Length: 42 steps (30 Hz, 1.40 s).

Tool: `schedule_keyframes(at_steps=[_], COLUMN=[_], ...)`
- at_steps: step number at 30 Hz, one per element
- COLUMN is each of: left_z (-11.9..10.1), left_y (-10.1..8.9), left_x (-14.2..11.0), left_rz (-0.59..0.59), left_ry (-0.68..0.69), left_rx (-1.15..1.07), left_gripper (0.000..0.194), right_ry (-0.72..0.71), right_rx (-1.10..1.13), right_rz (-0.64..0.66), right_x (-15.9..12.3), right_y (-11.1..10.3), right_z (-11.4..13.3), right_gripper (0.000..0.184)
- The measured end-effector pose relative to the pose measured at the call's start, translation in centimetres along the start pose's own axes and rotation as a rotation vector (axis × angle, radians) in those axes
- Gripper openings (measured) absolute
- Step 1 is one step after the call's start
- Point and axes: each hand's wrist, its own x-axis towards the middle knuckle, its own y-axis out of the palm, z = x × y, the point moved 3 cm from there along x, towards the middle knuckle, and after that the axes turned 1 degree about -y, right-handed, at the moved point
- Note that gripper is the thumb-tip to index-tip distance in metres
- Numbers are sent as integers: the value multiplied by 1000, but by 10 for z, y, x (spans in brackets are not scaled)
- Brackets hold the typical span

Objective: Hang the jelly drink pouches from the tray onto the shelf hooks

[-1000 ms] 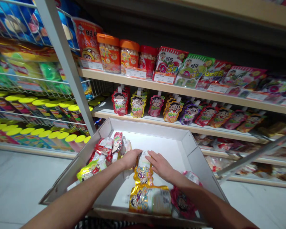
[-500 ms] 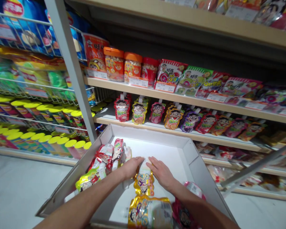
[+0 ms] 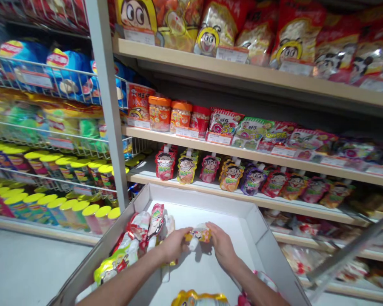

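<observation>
The person's forearms reach forward over a shallow white cardboard tray (image 3: 234, 212), the left hand (image 3: 173, 245) and right hand (image 3: 221, 243) facing each other, fingers bent. Together they grip a golden-yellow foil spouted pouch (image 3: 203, 235) by its opposite sides, its white cap (image 3: 194, 244) pointing back toward the person; whether its far end touches the tray is hard to tell.

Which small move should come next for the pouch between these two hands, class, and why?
Probably tilt the gold pouch until its white cap points up: the left hand and right hand hold its two sides, the cap points toward the person, and the shelf pouches stand caps-up.
</observation>
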Motion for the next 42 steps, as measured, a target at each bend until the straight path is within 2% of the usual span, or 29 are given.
schedule_keyframes(at_steps=[3, 7, 11, 16, 21, 25, 28, 31, 36, 39, 42], left_z=[4, 15, 16, 12, 5, -14, -30, -36, -15, 0, 2], left_y=[-4, -10, -10, -10, -9, -7, -5, -3, 8, 15, 20], left_x=[9, 16, 17, 20, 29, 39, 46, 54, 68, 75, 80], left_rz=[-132, -282, -325, -410, -431, -395, -377, -399, -479, -460, -433], left_ry=[-11, -106, -144, -65, 1, 53, 42, -9, -122, -153, -172], left_rx=[-136, -187, -230, -134, -57, 57, 135, 176, 132, -8, -146], left_gripper=[30, 28, 23, 22, 24, 20, 19, 17, 19, 16, 13], right_ry=[73, 244, 354, 396, 460, 494, 495, 484, 495, 529, 537], right_rx=[197, 449, 684, 804, 846, 874, 886, 864, 760, 727, 731], right_rz=[3, 69, 76, 30, -59, -147, -187, -214, -198, -186, -198], right_x=[0, -1, -1, 2, 10, 17, 20, 20, 19, 19, 21], right_y=[4, 16, 21, 20, 11, -10, -25, -32, -26, -21, -24], right_z=[5, 7, 5, 3, 0, 0, -2, -9, -21, -24, -25], right_gripper=[36, 41, 41, 38, 36, 31, 27, 26, 27, 27, 27])
